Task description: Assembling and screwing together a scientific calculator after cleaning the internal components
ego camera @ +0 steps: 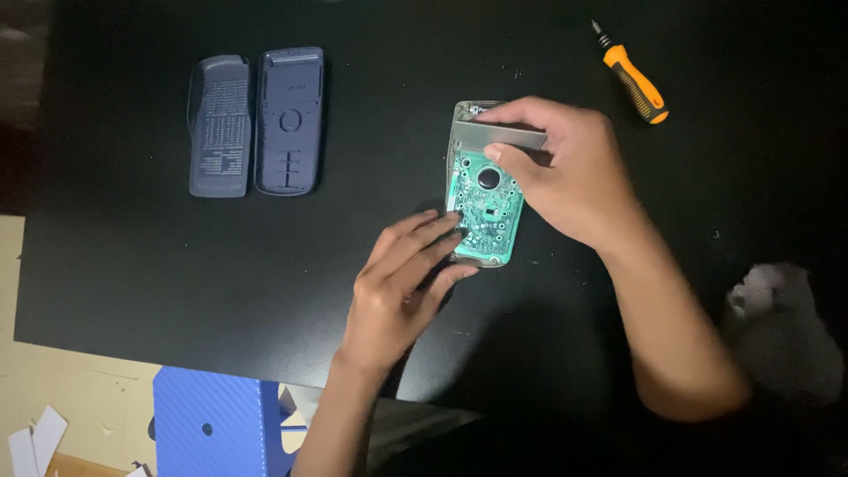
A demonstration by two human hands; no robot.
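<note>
An opened handheld device lies on the black table, its green circuit board facing up. My right hand rests over its upper part, thumb and fingers pinching a thin grey rectangular strip across the top end. My left hand comes from below, its fingertips pressing the device's lower left edge.
Two grey-blue plastic shell halves lie side by side at the upper left. An orange-handled screwdriver lies at the upper right. A crumpled white tissue sits at the right. A blue box and paper scraps lie beyond the table's near edge.
</note>
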